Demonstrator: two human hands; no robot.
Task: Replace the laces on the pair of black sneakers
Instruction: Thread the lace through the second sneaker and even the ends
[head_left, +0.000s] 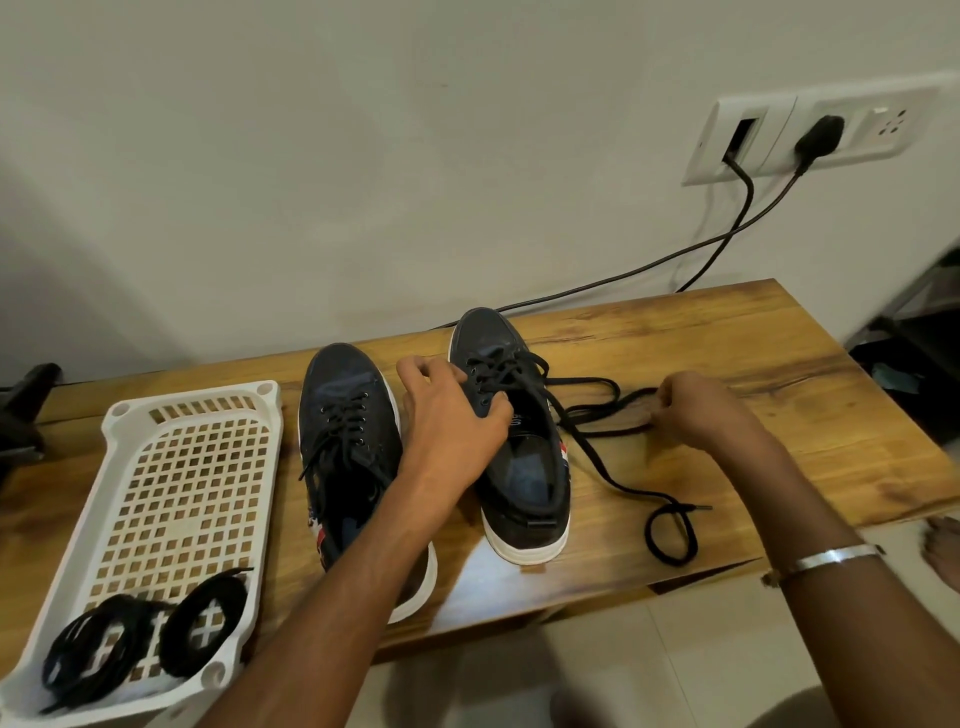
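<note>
Black lace (597, 447) trails loose from the right sneaker (519, 441) across the wooden table (727, 353). The right hand (685, 410) pinches a part of it, fingers together on the lace. The left hand (452, 410) grips this sneaker at the eyelets, fingers curled over the tongue side. The left sneaker (348, 431) stands beside it, still laced, and the new laces (140, 639) lie coiled in the white basket (192, 410).

I judge the risk is a snag: the free end makes a loop (670, 535) near the table edge (it can tighten into a knot), and a hard pull could drag the shoe if the left hand loosens.
</note>
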